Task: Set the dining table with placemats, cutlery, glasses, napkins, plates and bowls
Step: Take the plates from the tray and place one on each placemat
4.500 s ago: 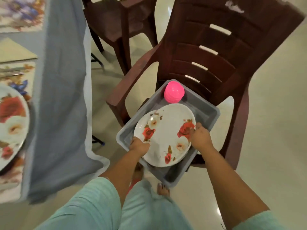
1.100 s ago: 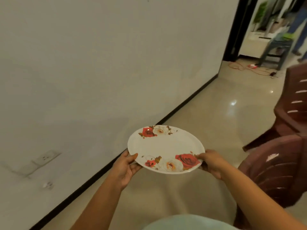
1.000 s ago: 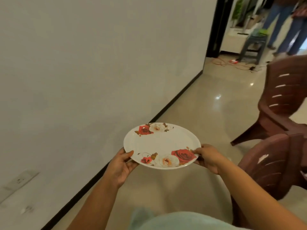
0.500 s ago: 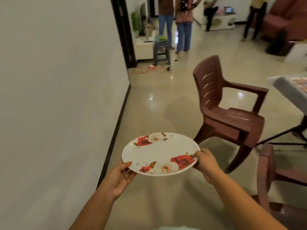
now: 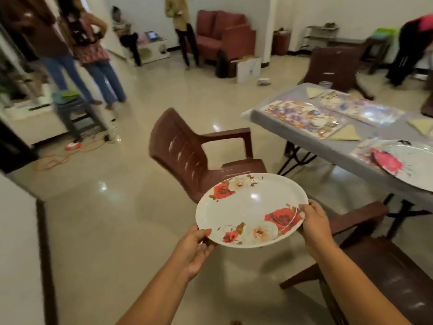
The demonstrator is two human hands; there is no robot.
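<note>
I carry a white plate with red and cream roses (image 5: 251, 208) level in front of me, above the floor. My left hand (image 5: 195, 248) grips its near left rim, and my right hand (image 5: 314, 222) grips its right rim. The dining table (image 5: 314, 143) with a grey cloth stands to the right. On it lie floral placemats (image 5: 304, 118), folded napkins (image 5: 346, 134), some cutlery at the far side, and another rose plate (image 5: 412, 163) at the right edge of the view.
A brown plastic chair (image 5: 194, 158) stands between me and the table, and a second brown chair (image 5: 384, 266) is close at my right. Several people stand at the back left. A red cable (image 5: 61, 156) lies on the floor at left.
I have turned right from the wall toward the room, so the table and its placemats have come into view. Both hands keep the same hold on the plate.
</note>
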